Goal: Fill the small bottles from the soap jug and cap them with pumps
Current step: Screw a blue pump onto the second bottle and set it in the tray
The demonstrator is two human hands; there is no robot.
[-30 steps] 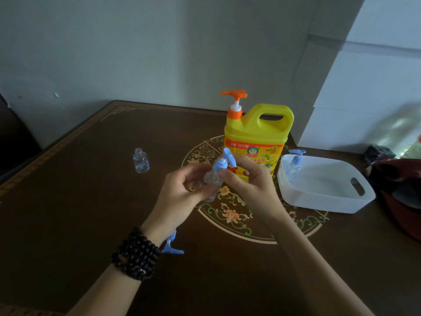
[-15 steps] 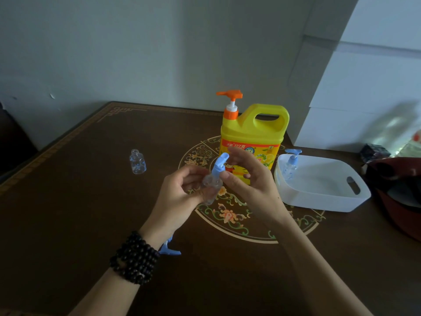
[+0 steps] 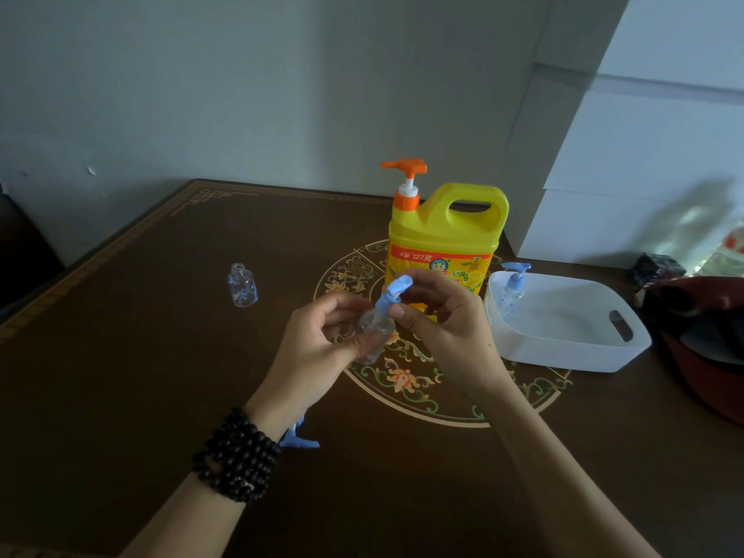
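Note:
My left hand point(image 3: 318, 348) grips a small clear bottle point(image 3: 376, 330) above the table's middle. Thumb and fingers of my right hand point(image 3: 443, 328) pinch the blue pump point(image 3: 392, 294) seated on that bottle's neck. Just behind both hands stands the yellow soap jug point(image 3: 447, 231) with its orange pump. An uncapped clear bottle point(image 3: 242, 285) stands to the left on the table. A bottle with a blue pump point(image 3: 511, 289) stands inside the white tub point(image 3: 571, 356). A loose blue pump point(image 3: 300, 438) lies on the table, partly hidden under my left wrist.
The dark wooden table point(image 3: 141, 376) has an inlaid round ornament at its centre. A dark red bag point(image 3: 708, 340) sits at the right edge, with a small dark packet point(image 3: 656, 267) behind it. White boxes point(image 3: 644, 155) rise at the back right.
The blue pump's head has turned between my right fingers while my left hand keeps the bottle steady. Both hands stay in the same spot.

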